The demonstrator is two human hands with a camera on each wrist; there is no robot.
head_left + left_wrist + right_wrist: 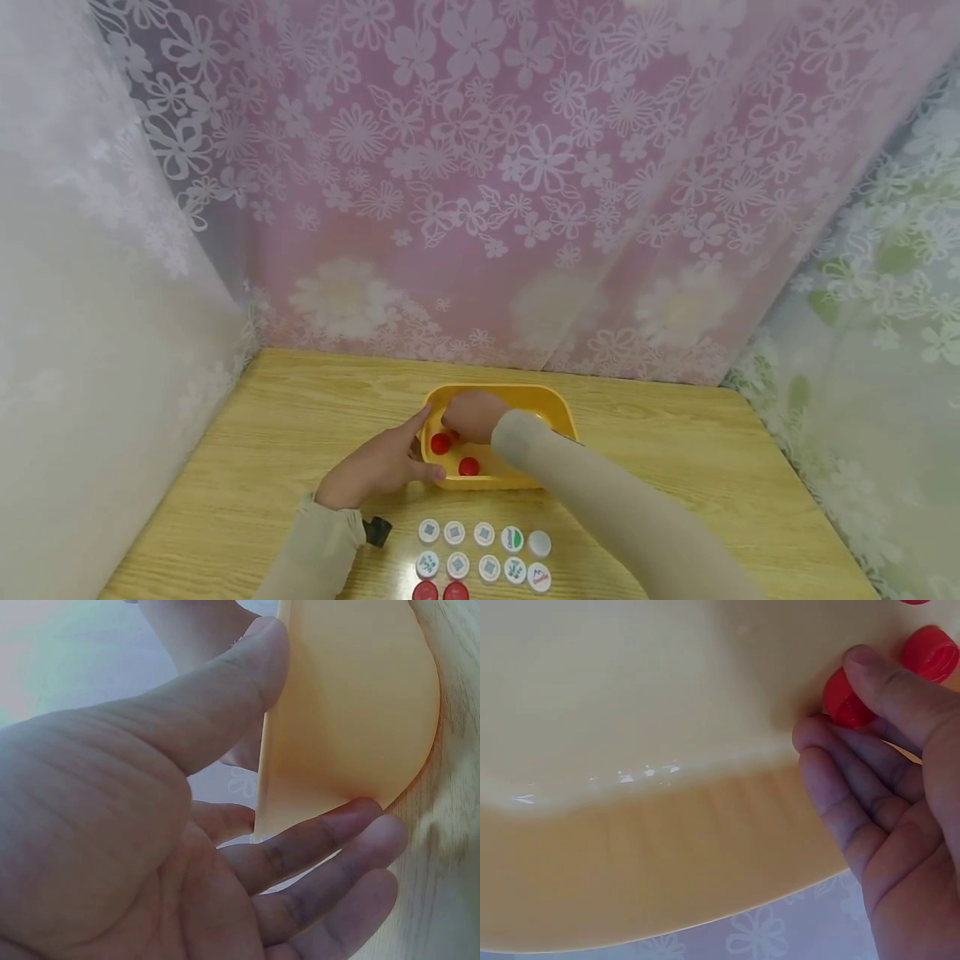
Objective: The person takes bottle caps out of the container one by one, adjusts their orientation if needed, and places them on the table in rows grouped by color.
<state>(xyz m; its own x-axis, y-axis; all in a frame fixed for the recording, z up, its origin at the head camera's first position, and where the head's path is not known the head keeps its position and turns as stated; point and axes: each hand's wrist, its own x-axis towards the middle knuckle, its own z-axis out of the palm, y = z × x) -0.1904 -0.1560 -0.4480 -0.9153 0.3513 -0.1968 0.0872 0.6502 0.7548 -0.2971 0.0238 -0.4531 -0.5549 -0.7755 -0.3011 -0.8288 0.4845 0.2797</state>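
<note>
A yellow plastic basin (495, 482) stands on the wooden table, with red bottle caps (468, 467) inside it. My right hand (474, 416) reaches down into the basin at its left part. In the right wrist view, its thumb and fingers pinch a red bottle cap (840, 697) close over the basin floor; another red cap (931, 654) lies beside the thumb. At the basin's left end is my left hand (381, 463), thumb at the near rim. Its fingers (330, 832) are extended, the tips against the basin's outer wall in the left wrist view.
Two rows of white bottle caps (457, 567) lie on the table (300, 425) in front of the basin. Nearer still are red caps (425, 592) at the frame's bottom edge. Floral curtains (450, 208) enclose the back and both sides.
</note>
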